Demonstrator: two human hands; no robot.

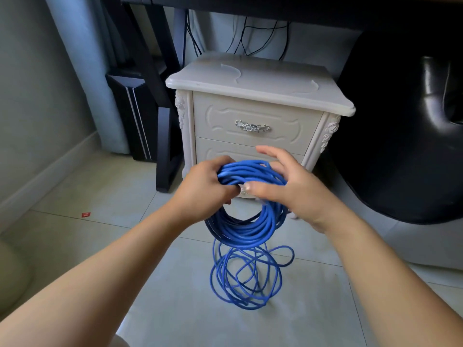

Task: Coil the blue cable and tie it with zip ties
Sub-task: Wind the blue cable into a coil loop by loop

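Left hand (205, 189) round cable (250, 171) — tiled floor (100, 234)

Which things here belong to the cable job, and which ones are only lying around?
For the job: blue cable, its coil gripped by the left hand, with the right hand against it; pale strips on the white cabinet, perhaps the zip ties.
Just lying about: the white cabinet itself, red scrap on the floor, black chair, black tower case.
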